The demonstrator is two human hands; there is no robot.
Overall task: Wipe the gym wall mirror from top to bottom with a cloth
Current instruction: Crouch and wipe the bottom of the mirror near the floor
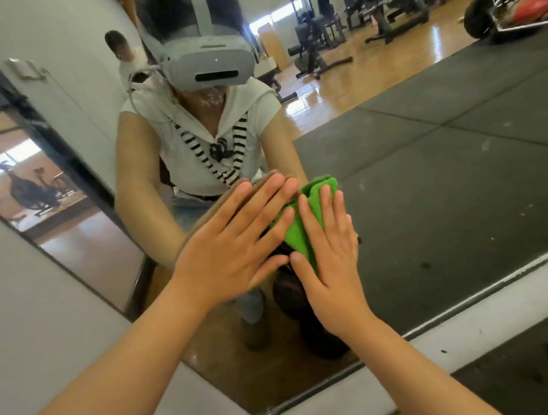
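Observation:
The wall mirror (pixel 453 192) fills most of the view, tilted, with its metal bottom edge running low to the right. A folded green cloth (pixel 304 214) lies flat against the glass in the mirror's lower part. My right hand (pixel 332 255) presses on the cloth with straight, spread fingers. My left hand (pixel 235 243) lies flat beside it, its fingertips touching the cloth's left edge and the glass. The cloth's lower part is hidden under my hands.
A white wall (pixel 12 308) borders the mirror on the left, with a second narrow mirror panel (pixel 40 201) further left. A white baseboard (pixel 487 329) and dark rubber floor (pixel 543 364) lie below. The glass reflects a person with a headset, gym machines, wood floor and black mats.

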